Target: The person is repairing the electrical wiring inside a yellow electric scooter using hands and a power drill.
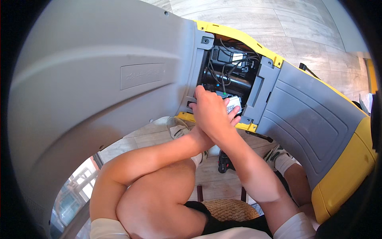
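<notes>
An open compartment with a black interior [234,77] and dark cables [223,69] sits in a grey and yellow housing [270,71]. At its near end my right hand [211,107] lies over my left, fingers bent down at the left edge; what they grip is hidden. My left hand [234,116] reaches in from underneath, its fingertips curled up around a silver module [232,102] with a white label. Much of the left hand and module is covered by the right.
A broad grey panel [87,67] curves along the left, another [302,115] along the right. Below are a black object [225,163] on the wooden floor [143,139], my shoes and a woven stool [229,209] under me.
</notes>
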`<state>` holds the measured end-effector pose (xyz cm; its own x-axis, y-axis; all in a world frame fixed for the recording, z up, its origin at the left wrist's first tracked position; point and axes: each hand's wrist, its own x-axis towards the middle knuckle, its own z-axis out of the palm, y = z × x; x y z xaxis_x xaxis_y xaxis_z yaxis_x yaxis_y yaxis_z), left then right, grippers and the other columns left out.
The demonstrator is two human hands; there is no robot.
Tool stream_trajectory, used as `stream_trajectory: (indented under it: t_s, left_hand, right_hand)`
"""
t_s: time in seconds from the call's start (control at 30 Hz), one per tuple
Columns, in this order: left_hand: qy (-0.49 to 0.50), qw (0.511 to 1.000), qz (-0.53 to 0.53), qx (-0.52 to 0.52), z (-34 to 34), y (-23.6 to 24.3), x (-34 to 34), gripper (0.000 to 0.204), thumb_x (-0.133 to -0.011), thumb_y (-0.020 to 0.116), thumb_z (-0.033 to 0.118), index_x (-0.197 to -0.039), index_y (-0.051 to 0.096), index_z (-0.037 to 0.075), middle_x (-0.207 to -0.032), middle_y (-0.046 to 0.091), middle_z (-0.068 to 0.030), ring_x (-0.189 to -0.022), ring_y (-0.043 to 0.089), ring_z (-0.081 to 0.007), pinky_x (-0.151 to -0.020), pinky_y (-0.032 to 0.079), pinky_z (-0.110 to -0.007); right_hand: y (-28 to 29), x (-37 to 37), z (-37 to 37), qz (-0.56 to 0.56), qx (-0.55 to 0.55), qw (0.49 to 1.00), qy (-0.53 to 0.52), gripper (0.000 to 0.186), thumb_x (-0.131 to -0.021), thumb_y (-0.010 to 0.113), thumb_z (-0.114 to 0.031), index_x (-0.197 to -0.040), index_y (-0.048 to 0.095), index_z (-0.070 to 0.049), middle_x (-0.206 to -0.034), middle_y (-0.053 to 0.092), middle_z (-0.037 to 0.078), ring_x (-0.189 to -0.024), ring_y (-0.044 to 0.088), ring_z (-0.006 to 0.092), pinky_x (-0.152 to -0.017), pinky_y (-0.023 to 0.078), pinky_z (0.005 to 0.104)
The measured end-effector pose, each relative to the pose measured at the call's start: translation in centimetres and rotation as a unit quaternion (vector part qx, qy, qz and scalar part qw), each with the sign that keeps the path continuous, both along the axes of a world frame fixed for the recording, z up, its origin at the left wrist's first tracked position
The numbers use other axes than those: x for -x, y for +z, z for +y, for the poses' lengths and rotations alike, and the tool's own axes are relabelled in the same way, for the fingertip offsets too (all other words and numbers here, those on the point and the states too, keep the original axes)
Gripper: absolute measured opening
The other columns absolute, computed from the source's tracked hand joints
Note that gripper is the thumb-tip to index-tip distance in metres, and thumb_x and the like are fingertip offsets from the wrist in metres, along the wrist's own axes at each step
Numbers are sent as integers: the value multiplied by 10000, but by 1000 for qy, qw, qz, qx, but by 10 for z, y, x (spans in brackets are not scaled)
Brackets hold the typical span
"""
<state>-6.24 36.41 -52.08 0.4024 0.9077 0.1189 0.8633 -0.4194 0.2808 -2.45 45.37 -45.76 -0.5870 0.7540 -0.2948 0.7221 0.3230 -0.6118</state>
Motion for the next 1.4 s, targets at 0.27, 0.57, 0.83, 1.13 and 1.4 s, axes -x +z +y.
stream_trajectory:
  t_s: [0.27,0.57,0.83,1.13,1.4]
  left_hand:
    - [4,999,-12,-32,-3,-9,-5,536,-1021,478,305,-1521,449,115,-1647,421,-150,-1465,451,-455,-1180,318,-674]
    - [-6,999,50,-18,-2,-5,-4,538,-1031,478,311,-1555,433,196,-1647,428,-114,-1496,412,-424,-1224,267,-656]
    - [16,990,-74,121,1,15,1,553,-1044,480,232,-1583,419,128,-1631,447,-96,-1526,375,-299,-1272,250,-509]
    - [-90,977,126,146,4,36,7,673,-974,592,296,-1607,409,158,-1668,317,-108,-1563,183,-421,-1188,227,-677]
    - [-88,982,98,137,11,46,14,704,-954,650,310,-1602,424,153,-1714,241,-113,-1567,166,-436,-1177,241,-667]
  right_hand:
    - [-6,0,-3,82,25,995,-40,199,-850,709,-47,-924,530,-5,-883,704,230,-843,712,451,-742,558,533]
    - [-9,-8,2,139,51,989,-24,199,-843,703,-25,-924,522,-5,-902,682,248,-872,679,479,-767,521,566]
    - [15,-19,13,104,60,992,-23,231,-822,790,-64,-1012,670,-13,-910,703,200,-859,692,413,-774,545,470]
    - [7,-5,93,141,-252,948,-133,249,-888,758,-104,-1121,731,-20,-1019,701,125,-1058,638,321,-947,483,435]
    - [-3,-46,90,145,-280,940,-127,73,-906,762,-125,-947,775,-66,-744,619,46,-779,606,240,-827,400,389]
